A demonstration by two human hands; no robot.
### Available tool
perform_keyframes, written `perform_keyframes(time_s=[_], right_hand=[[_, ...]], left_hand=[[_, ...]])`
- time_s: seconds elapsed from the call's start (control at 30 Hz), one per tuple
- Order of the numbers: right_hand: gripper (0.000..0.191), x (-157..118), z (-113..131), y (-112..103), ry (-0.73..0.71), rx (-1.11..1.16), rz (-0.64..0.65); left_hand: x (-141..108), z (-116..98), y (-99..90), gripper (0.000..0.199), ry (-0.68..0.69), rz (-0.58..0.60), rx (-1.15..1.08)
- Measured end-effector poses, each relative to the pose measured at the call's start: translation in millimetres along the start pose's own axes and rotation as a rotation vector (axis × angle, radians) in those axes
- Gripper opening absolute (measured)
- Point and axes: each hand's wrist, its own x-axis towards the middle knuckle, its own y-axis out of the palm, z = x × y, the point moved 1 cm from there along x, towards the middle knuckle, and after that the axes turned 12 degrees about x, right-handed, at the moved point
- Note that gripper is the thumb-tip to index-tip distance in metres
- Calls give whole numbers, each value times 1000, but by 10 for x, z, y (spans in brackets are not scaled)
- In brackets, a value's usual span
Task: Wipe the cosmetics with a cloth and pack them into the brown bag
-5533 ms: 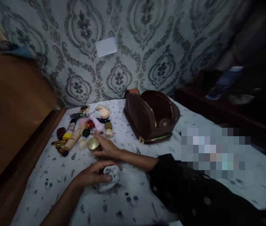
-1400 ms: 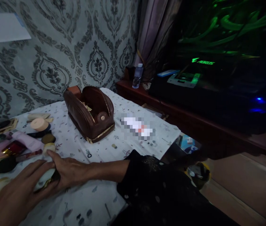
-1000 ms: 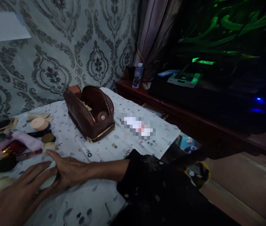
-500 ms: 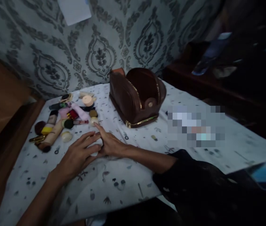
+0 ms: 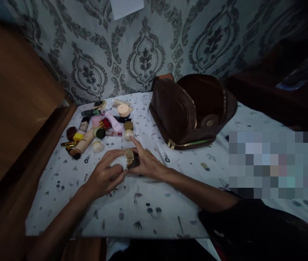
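Observation:
My left hand [image 5: 103, 175] is closed around a crumpled white wipe or tissue [image 5: 119, 162], pressing it to a small round container. That container [image 5: 130, 159] has a gold-coloured rim and a dark side, and sits in my right hand [image 5: 150, 163]; its exact kind is unclear. Both hands are over the printed white cloth. Just beyond my right fingertips stands a small cream-coloured jar [image 5: 128, 135], with an olive-brown round piece [image 5: 128, 125] behind it. Another cream-lidded jar [image 5: 97, 146] lies beyond my left hand.
Several cosmetics, including a beige tube [image 5: 85, 142] and a pink tube [image 5: 114, 122], are grouped at the back left. A brown zip bag [image 5: 174, 116] stands open at the back right. Wooden furniture [image 5: 15, 79] borders the left, and a pixelated area covers the right.
The view has shifted left, so the bag and cosmetics appear further right. My hands have parted slightly, exposing the gold-rimmed container beside the white wipe.

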Motion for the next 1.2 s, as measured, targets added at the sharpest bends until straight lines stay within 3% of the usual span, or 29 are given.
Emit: perform_keyframes(time_s=[0.23,0.33,0.43,0.63,0.73,0.9,1.1,1.2], right_hand=[[124,0,-48,6,33,-31,-9],[124,-6,-51,9,42,-30,-19],[122,-11,-38,9,42,-29,-13],[122,-15,-30,13,32,-35,-22],[123,-8,-42,17,23,-38,-19],[125,-1,-58,14,20,-43,-21],[123,-13,-58,12,13,-55,-24],[121,-10,-55,22,10,-53,-32]], left_hand=[[-86,121,-5,20,-349,57,-36],[-61,197,23,17,-494,91,-148],[-10,279,61,34,-586,70,-297],[62,426,165,46,-601,172,-557],[23,448,166,44,-618,227,-580],[-85,351,41,34,-599,225,-442],[-197,68,-86,19,-558,178,-205],[-219,-92,-70,13,-425,111,-32]])
